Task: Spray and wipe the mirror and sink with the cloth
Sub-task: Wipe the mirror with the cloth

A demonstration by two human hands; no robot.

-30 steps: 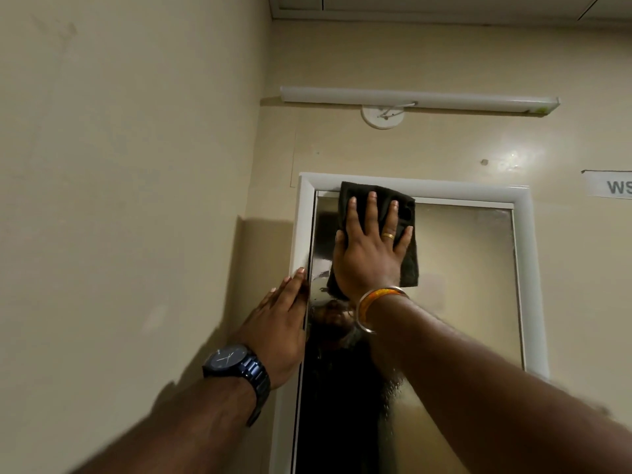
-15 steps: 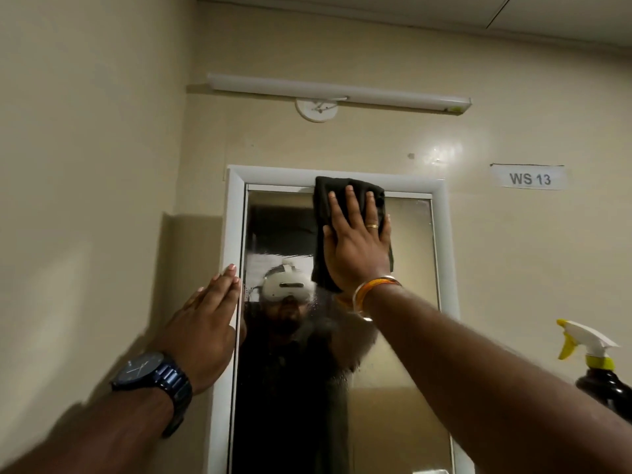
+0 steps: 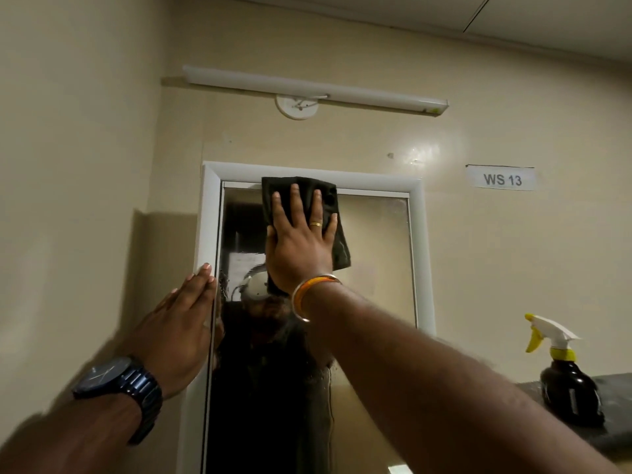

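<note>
Head view: cloth flat on top of mirror

Right hand (image 3: 301,241) splayed flat, pressing black cloth (image 3: 326,203) to mirror (image 3: 376,254) just under top frame. Left hand (image 3: 178,333) open, no grasp, fingers braced on left frame. Cloth looks soft, light, limp; palm pressure should suit it better than pinching. Glass likely wet, slippery. Spray bottle (image 3: 567,388) on desk (image 3: 615,436) right, untouched

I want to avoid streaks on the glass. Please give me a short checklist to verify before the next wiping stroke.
1. Cloth flat under right hand: ok.
2. Cloth at top edge of mirror: ok.
3. Left hand braced on the white frame, off the glass: ok.
4. Droplets remain on the lower glass: not ok.
5. Spray bottle upright on the ledge, clear of the stroke: ok.
6. Cloth dampness: cannot tell.
</note>
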